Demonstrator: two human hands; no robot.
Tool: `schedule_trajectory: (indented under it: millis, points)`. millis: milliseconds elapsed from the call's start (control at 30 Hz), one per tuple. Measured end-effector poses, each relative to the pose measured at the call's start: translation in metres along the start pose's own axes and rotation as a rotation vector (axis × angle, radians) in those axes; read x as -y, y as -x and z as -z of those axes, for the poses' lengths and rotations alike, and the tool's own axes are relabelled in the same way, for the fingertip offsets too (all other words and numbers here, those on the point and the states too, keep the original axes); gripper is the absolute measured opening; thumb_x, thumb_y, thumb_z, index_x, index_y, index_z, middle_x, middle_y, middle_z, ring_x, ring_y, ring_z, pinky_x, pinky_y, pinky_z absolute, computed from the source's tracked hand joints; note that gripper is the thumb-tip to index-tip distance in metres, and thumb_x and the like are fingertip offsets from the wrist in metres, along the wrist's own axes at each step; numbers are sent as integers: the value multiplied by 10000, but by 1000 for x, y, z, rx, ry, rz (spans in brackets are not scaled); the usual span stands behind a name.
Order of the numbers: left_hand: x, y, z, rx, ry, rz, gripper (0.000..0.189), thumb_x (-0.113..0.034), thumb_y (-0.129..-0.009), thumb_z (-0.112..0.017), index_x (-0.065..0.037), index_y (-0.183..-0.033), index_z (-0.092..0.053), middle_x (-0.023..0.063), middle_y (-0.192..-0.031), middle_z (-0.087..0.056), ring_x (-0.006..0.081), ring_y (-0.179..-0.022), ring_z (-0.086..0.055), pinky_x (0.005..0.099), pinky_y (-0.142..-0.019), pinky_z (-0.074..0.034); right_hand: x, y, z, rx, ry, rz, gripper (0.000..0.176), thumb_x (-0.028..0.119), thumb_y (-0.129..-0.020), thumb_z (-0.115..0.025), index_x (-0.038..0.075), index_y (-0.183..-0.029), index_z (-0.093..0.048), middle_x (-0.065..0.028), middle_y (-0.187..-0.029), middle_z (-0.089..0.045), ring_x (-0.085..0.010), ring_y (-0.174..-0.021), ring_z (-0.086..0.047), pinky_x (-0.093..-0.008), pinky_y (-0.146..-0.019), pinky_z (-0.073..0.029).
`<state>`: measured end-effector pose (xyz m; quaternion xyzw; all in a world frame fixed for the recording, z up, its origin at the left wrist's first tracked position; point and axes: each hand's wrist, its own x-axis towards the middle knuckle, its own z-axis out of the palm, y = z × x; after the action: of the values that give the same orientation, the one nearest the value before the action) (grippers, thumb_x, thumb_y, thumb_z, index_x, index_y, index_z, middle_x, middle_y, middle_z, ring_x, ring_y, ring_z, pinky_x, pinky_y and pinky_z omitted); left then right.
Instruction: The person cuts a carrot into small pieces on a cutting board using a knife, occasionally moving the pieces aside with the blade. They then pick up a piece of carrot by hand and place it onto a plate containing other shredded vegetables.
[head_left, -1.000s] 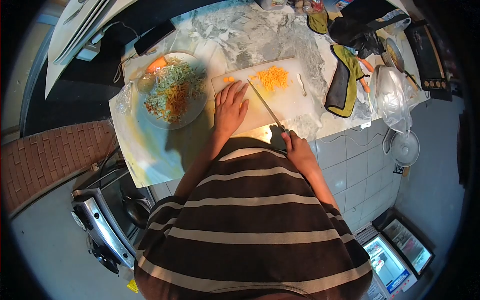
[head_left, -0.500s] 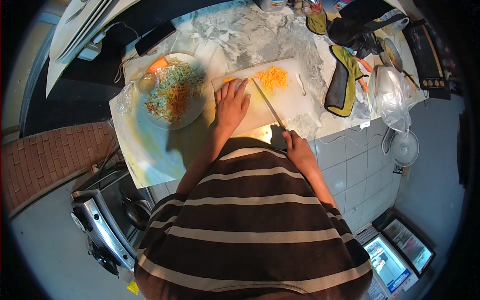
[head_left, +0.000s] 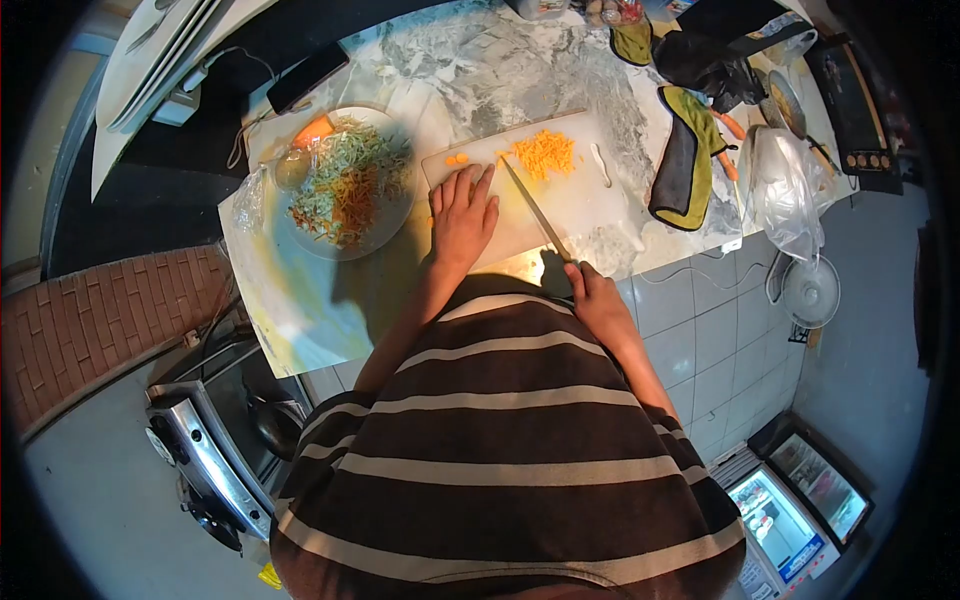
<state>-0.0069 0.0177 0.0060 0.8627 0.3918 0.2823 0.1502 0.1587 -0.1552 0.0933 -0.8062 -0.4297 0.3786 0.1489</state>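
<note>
My right hand grips the handle of a long kitchen knife, whose blade slants up and left across a pale cutting board. The blade's tip rests by a pile of finely cut orange carrot. My left hand lies on the board left of the blade, palm down, thumb apart, holding nothing that I can see. Just beyond its fingertips lie a few small carrot slices. Left of the board stands a large plate with shredded vegetables and a carrot chunk.
A phone lies at the back left. To the right are a green and grey cloth, orange-handled tools, and a clear plastic bag at the table's edge. A metal stove stands low on the left.
My left hand has drawn back slightly toward me, and the carrot slices beyond its fingertips show more fully. The knife and my right hand have hardly moved.
</note>
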Motion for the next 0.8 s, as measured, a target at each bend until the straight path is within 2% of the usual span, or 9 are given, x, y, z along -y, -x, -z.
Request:
schedule_trajectory:
  millis: [200,467,800]
  points:
    - [-1,-6,-1,-6,-74,-40,432,-215,-870,-651,-119,-1287,-595,95,-1297,-506,298,-1212,-462,461,-1018,-342,2,-3,2,-20,20,12,461,392,-1045,-420,-37,-1011,-583,-355,-820,-623,-548,-865,-596,-607,-746,-458]
    - [1,-1,-5,-23,-48,-8,491,-214,-868,-647,-66,-1325,-540,115,-1287,-523,307,-1208,-469,466,-1023,-340,6,-7,-1,2,-31,5,472,398,-1047,-414,-41,-1013,-584,-342,-821,-630,-534,-865,-602,-584,-757,-465]
    - [3,0,-8,-56,-4,62,537,-214,-862,-653,-60,-1358,-514,133,-1337,-505,326,-1237,-457,457,-1036,-343,8,-7,-1,62,-47,27,513,428,-1046,-408,-50,-1071,-592,-344,-845,-632,-529,-877,-603,-569,-764,-467]
